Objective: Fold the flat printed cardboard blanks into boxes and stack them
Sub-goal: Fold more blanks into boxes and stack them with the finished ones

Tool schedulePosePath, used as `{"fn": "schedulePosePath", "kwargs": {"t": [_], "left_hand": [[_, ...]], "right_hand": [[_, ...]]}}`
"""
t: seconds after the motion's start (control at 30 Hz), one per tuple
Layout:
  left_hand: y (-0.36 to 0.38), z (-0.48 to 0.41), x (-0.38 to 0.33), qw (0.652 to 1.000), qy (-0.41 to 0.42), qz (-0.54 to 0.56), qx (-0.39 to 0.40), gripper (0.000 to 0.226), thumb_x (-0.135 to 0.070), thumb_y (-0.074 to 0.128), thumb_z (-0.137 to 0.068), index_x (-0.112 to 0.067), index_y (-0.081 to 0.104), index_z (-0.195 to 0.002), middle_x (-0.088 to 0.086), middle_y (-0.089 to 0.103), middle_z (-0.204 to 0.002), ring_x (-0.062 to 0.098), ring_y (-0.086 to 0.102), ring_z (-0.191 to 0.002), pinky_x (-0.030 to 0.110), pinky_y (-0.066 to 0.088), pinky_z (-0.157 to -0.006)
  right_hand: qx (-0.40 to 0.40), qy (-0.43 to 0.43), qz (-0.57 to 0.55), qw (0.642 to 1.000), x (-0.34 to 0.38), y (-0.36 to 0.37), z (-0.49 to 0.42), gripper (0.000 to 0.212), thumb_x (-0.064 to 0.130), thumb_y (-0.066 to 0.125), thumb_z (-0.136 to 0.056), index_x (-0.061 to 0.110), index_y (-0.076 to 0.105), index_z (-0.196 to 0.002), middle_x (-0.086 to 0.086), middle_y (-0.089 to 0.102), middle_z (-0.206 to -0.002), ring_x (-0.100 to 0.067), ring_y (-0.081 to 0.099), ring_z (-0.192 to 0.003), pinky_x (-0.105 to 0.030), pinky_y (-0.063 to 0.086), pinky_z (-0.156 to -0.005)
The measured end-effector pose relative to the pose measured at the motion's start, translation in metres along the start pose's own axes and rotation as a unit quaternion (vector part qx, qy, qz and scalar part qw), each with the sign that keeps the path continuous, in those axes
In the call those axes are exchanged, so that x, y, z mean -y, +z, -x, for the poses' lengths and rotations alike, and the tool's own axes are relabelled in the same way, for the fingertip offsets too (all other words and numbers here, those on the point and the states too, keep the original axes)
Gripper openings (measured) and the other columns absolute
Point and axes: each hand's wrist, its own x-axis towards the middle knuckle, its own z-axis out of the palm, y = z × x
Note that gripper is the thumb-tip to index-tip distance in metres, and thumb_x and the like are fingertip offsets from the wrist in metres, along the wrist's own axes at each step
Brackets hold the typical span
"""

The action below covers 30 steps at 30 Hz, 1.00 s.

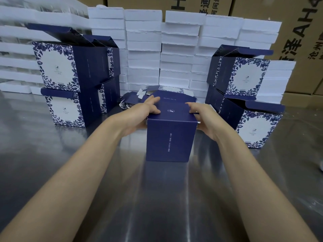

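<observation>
A dark blue printed box [171, 138] stands on the steel table at the centre, folded into a cube with its top panel lying flat. My left hand [145, 112] holds its left side, thumb and fingers reaching over the top edge. My right hand [202, 117] holds the right side, fingers curled onto the top panel. Behind the box lies a pile of flat blanks [132, 100]. Folded boxes with blue floral faces stand stacked two high on the left [70, 81] and on the right [244, 95], their lids open.
The steel table [157, 198] stretches toward me. A wall of white foam trays [157, 55] lines the back, with more at the far left. Brown shipping cartons [300, 41] stand behind and to the right.
</observation>
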Motion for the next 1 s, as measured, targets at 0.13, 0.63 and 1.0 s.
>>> {"fn": "schedulePosePath", "kwargs": {"t": [0.13,0.63,1.0], "left_hand": [[0.001,0.001,-0.001,1.0,-0.007,0.008,0.006,0.057,-0.006,0.04,-0.095,-0.031,0.034,-0.147,-0.018,0.021,-0.157,0.011,0.042,-0.134,0.02,0.048,-0.073],[0.015,-0.02,0.007,0.98,0.064,-0.033,-0.184,0.043,-0.006,0.042,-0.095,-0.028,0.055,-0.129,-0.004,0.031,-0.127,0.006,0.048,-0.102,0.019,0.043,-0.083],[0.047,-0.006,0.06,0.825,0.309,-0.342,-0.327,0.028,-0.024,0.043,-0.1,-0.01,0.061,-0.116,0.007,0.044,-0.138,0.029,0.03,-0.13,0.045,0.026,-0.107]], "right_hand": [[-0.037,-0.022,0.019,0.999,-0.001,0.005,-0.006,0.015,0.013,0.049,-0.074,0.017,0.056,-0.087,-0.001,0.055,-0.075,-0.017,0.049,-0.067,-0.023,0.038,-0.056],[-0.073,0.06,0.116,0.989,0.003,-0.025,-0.005,0.047,0.04,0.033,-0.103,0.009,0.066,-0.09,-0.01,0.068,-0.085,-0.021,0.066,-0.075,-0.038,0.055,-0.082],[0.155,-0.003,0.209,0.966,0.021,-0.026,0.014,0.057,0.032,0.079,-0.076,0.037,0.056,-0.128,0.008,0.052,-0.122,-0.006,0.061,-0.109,-0.021,0.054,-0.085]]}}
